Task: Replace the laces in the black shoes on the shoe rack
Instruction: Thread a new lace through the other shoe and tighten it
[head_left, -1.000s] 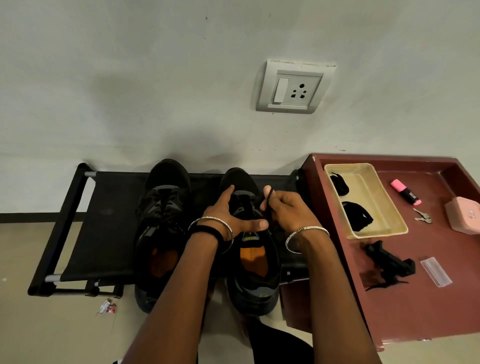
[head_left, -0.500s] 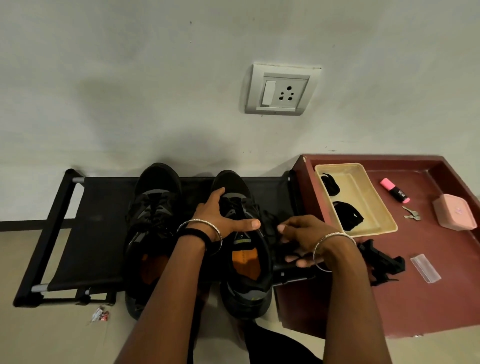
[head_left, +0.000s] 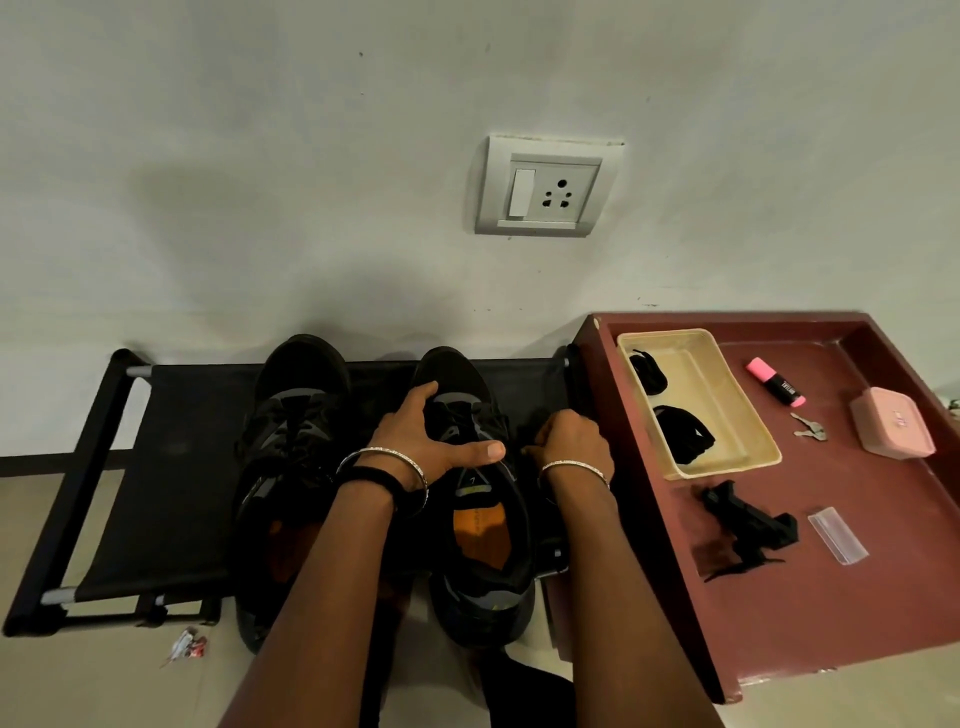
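The shoe rack (head_left: 156, 467) bears the black shoes (head_left: 291, 441) toward its right end. The left hand (head_left: 431, 441) clasps the right-hand shoe (head_left: 488, 551), thumb across the tongue (head_left: 470, 483). The right hand (head_left: 576, 447) is curled just beside it; whether it pinches the shoe's lace (head_left: 456, 422), I cannot tell. I'd pin the shoe firmly and draw the lace out row by row.

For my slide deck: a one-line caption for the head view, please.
Left hand grips the right-hand black shoe on the shoe rack; right hand curls at its side.
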